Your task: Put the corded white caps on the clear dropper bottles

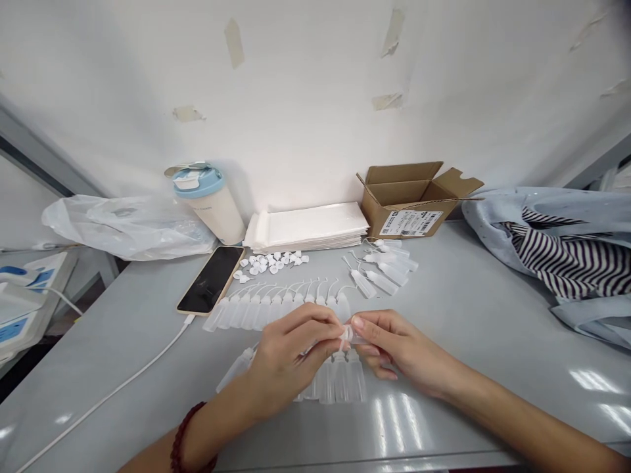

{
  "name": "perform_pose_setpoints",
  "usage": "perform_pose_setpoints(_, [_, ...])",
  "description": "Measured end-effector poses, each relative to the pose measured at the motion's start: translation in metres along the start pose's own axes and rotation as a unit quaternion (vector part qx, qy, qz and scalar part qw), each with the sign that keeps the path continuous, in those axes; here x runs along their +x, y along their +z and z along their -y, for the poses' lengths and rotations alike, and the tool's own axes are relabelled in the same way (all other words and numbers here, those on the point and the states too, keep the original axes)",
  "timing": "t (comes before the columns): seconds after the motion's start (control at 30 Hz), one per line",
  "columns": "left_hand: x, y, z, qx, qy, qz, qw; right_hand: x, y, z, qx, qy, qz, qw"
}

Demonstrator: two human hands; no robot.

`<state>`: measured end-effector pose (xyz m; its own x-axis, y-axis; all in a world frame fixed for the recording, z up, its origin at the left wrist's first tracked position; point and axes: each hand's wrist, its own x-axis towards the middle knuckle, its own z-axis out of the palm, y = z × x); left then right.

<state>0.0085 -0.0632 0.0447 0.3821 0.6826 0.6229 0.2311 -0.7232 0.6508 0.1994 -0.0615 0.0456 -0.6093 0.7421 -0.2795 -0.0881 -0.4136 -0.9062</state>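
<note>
My left hand point(298, 351) is closed in a pinch on a small white cap point(345, 333), mostly covered by the fingertips. Meeting it from the right, my right hand point(394, 338) grips a small translucent plastic bottle point(358, 339) whose neck end is at the cap. Just beyond the hands runs a row of similar squeeze bottles point(256, 311), their thin caps' straps trailing away from me. A second row of bottles point(338, 382) lies beneath and in front of the hands, partly hidden by my left one. Loose white caps point(273, 263) are heaped behind the far row.
More bottles point(387, 266) lie in a loose pile before an open cardboard box point(409, 220). White padded envelopes point(315, 225), a tumbler point(217, 210), a plastic bag point(128, 226) and a phone point(211, 279) with a cable point(123, 378) stand leftward. Cloth point(566, 243) lies right.
</note>
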Motion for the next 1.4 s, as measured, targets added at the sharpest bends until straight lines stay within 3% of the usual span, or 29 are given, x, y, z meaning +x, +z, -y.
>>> perform_pose_setpoints(0.1, [0.001, -0.001, -0.001, -0.077, -0.087, 0.011, 0.993, -0.001, 0.000, -0.001, -0.029, -0.023, -0.009, 0.999])
perform_pose_setpoints(0.23, [0.005, -0.003, -0.002, -0.143, -0.239, 0.037, 0.960, -0.003, 0.000, -0.001, -0.144, -0.057, -0.047, 0.987])
perform_pose_setpoints(0.4, [0.008, -0.006, -0.003, -0.168, -0.335, 0.098, 0.922, -0.006, 0.002, 0.002, -0.337, -0.151, -0.091, 0.925])
perform_pose_setpoints(0.5, [0.006, -0.006, -0.003, -0.150, -0.318, 0.107, 0.930, -0.006, 0.003, 0.003, -0.372, -0.163, -0.093, 0.909])
perform_pose_setpoints(0.57, [0.004, -0.005, -0.003, -0.100, -0.255, 0.103, 0.956, -0.005, 0.002, 0.002, -0.337, -0.131, -0.088, 0.928])
perform_pose_setpoints(0.67, [-0.001, -0.003, 0.000, -0.014, -0.121, 0.090, 0.989, -0.003, 0.000, 0.002, -0.192, -0.047, -0.056, 0.979])
perform_pose_setpoints(0.77, [-0.004, -0.002, 0.003, 0.009, -0.045, 0.084, 0.995, -0.001, -0.002, 0.002, -0.043, 0.029, -0.017, 0.999])
perform_pose_setpoints(0.87, [-0.003, -0.003, 0.004, -0.003, -0.058, 0.090, 0.994, 0.000, -0.003, 0.003, -0.005, 0.044, -0.009, 0.999])
perform_pose_setpoints(1.0, [0.003, -0.007, 0.000, -0.044, -0.152, 0.102, 0.982, 0.000, -0.001, 0.002, -0.042, 0.017, -0.025, 0.999])
perform_pose_setpoints(1.1, [0.008, -0.008, -0.006, -0.103, -0.249, 0.103, 0.957, -0.002, 0.000, 0.002, -0.121, -0.022, -0.040, 0.992])
perform_pose_setpoints(1.23, [0.008, -0.006, -0.009, -0.147, -0.338, 0.125, 0.921, -0.004, 0.001, 0.002, -0.284, -0.097, -0.076, 0.951])
perform_pose_setpoints(1.3, [0.004, -0.004, -0.006, -0.112, -0.298, 0.134, 0.939, -0.003, 0.001, 0.001, -0.308, -0.100, -0.088, 0.942])
perform_pose_setpoints(1.4, [-0.006, 0.001, -0.001, 0.012, -0.112, 0.110, 0.987, -0.002, 0.000, 0.000, -0.257, -0.061, -0.086, 0.961])
